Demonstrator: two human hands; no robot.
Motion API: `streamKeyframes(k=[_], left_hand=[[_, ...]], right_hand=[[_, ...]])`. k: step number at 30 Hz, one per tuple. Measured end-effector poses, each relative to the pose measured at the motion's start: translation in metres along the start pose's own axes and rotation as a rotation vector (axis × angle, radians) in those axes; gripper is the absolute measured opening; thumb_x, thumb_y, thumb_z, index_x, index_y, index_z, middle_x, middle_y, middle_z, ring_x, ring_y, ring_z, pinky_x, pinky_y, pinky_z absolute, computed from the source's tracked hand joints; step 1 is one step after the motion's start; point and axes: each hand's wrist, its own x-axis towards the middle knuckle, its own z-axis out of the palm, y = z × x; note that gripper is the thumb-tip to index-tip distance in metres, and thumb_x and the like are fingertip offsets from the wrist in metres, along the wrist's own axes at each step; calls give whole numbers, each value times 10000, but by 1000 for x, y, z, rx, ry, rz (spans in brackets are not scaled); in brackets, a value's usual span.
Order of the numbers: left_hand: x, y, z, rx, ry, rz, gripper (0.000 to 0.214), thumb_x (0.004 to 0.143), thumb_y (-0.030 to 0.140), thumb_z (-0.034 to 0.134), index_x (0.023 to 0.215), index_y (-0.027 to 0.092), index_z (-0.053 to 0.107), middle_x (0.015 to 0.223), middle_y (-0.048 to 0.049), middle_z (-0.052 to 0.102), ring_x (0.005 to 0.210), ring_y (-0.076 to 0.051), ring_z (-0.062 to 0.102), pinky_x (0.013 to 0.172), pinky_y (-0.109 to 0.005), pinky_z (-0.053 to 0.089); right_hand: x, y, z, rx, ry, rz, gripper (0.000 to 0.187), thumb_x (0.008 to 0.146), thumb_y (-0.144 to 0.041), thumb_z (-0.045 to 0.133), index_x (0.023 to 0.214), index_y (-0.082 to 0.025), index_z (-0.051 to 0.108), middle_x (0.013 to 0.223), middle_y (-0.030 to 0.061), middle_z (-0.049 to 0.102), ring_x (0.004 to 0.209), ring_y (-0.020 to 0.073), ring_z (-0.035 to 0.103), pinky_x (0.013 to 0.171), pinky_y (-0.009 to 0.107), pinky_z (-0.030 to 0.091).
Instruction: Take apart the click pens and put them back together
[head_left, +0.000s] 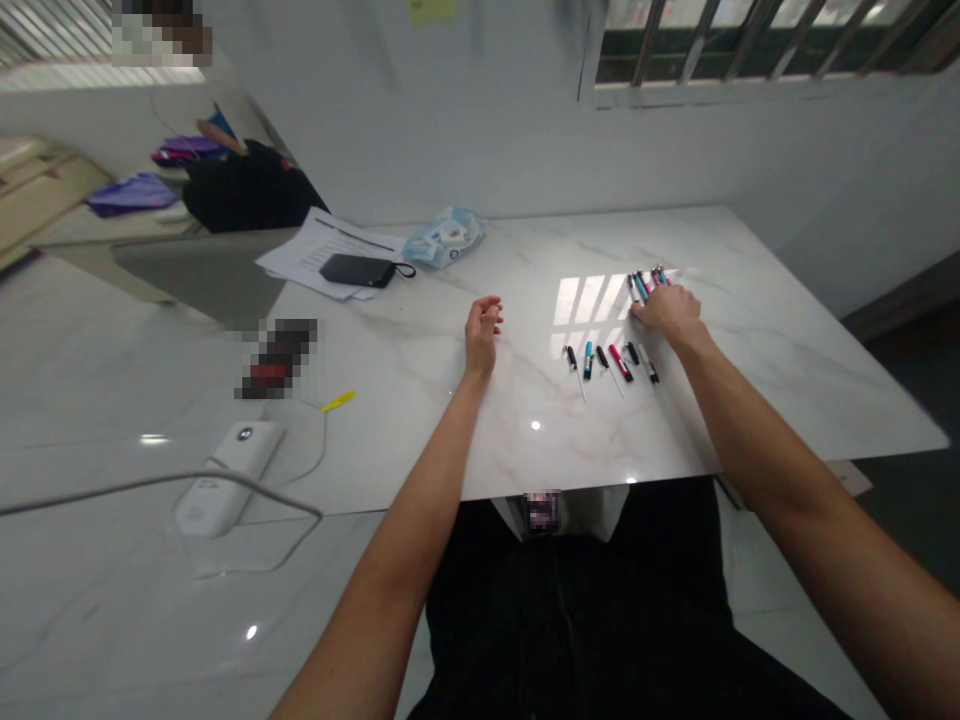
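Observation:
My right hand (671,308) is at the back of the marble-patterned table, its fingers closed around a close group of pens (641,285) in black, teal and pink. Their ends stick out beyond the hand, which hides the rest. Nearer to me lies a spaced row of pens: a teal pen (588,361), a red pen (620,363) and several black ones, such as a black pen (571,358). To the left, my left hand (482,335) rests on its side on the table, empty, with fingers loosely curled and slightly apart.
A black pouch with a strap (358,270) lies on printed papers (300,250), beside a blue-and-white soft packet (446,238). At left are a white device (229,478), a grey cable (225,475) and a yellow strip (338,401). A wall (480,130) borders the table's back edge.

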Motion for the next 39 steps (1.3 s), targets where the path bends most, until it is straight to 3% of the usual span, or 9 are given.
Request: streamKeyframes(k=[3, 5, 9, 11, 14, 20, 28, 35, 39], left_hand=[[0, 1, 0, -9, 10, -6, 324, 996, 523, 537, 1182, 280, 642, 1239, -96, 723, 997, -214, 693, 817, -354, 555], [1, 1, 0, 5, 5, -6, 329, 990, 528, 533, 1177, 279, 641, 1238, -92, 721, 989, -206, 692, 809, -347, 557], [1, 0, -1, 28, -2, 10, 347, 982, 557, 543, 1165, 277, 635, 1235, -95, 719, 972, -208, 691, 791, -345, 556], [1, 0, -1, 20, -7, 9, 348, 969, 552, 567, 1163, 272, 640, 1229, -94, 722, 963, -205, 687, 793, -340, 550], [1, 0, 0, -17, -15, 14, 345, 936, 513, 614, 1164, 259, 662, 1204, -89, 726, 941, -194, 677, 791, -321, 533], [3, -2, 0, -48, -12, 12, 307, 896, 419, 655, 1144, 244, 697, 1158, -82, 738, 904, -186, 663, 750, -293, 510], [-7, 7, 9, 116, 53, 160, 214, 885, 377, 734, 1038, 228, 716, 1139, -78, 745, 943, -187, 662, 796, -297, 534], [-24, 17, 28, -128, -367, -57, 504, 801, 539, 893, 1114, 194, 700, 922, -32, 755, 706, -135, 708, 648, -251, 546], [-26, 21, 27, -176, -387, -94, 435, 747, 405, 935, 1038, 176, 707, 914, -12, 734, 695, -108, 698, 686, -252, 560]], right_hand=[[-6, 0, -7, -10, -34, 54, 423, 991, -370, 725, 1219, -20, 792, 1259, 348, 751, 1201, 431, 749, 951, 475, 561], [-15, -4, -11, 25, -41, -21, 314, 996, -377, 716, 1130, -114, 821, 1191, 248, 796, 1127, 381, 762, 929, 466, 568], [-44, -15, -14, 348, -68, -493, 213, 933, -300, 758, 1112, -185, 778, 1039, 105, 805, 930, 253, 728, 853, 399, 570], [-61, -20, -12, 509, -111, -703, 306, 887, -278, 783, 1184, -215, 748, 1116, 87, 801, 988, 258, 712, 880, 410, 581], [-80, -28, -6, 560, -157, -853, 433, 869, -255, 774, 1299, -255, 714, 1295, 84, 779, 1168, 307, 684, 1023, 487, 575], [-85, -41, 14, 480, -205, -890, 642, 845, -233, 790, 1471, -258, 654, 1426, 91, 729, 1321, 367, 607, 1157, 573, 526], [-77, -42, 22, 480, -104, -872, 516, 844, -187, 804, 1347, -271, 727, 1309, 73, 786, 1182, 356, 658, 1063, 558, 564], [-91, -76, 14, 695, 82, -897, 451, 878, -209, 797, 1310, -274, 682, 1264, 93, 745, 1133, 306, 693, 1021, 498, 576], [-95, -92, 18, 747, 89, -881, 362, 922, -265, 793, 1264, -260, 674, 1234, 94, 731, 1016, 258, 707, 913, 437, 601]])
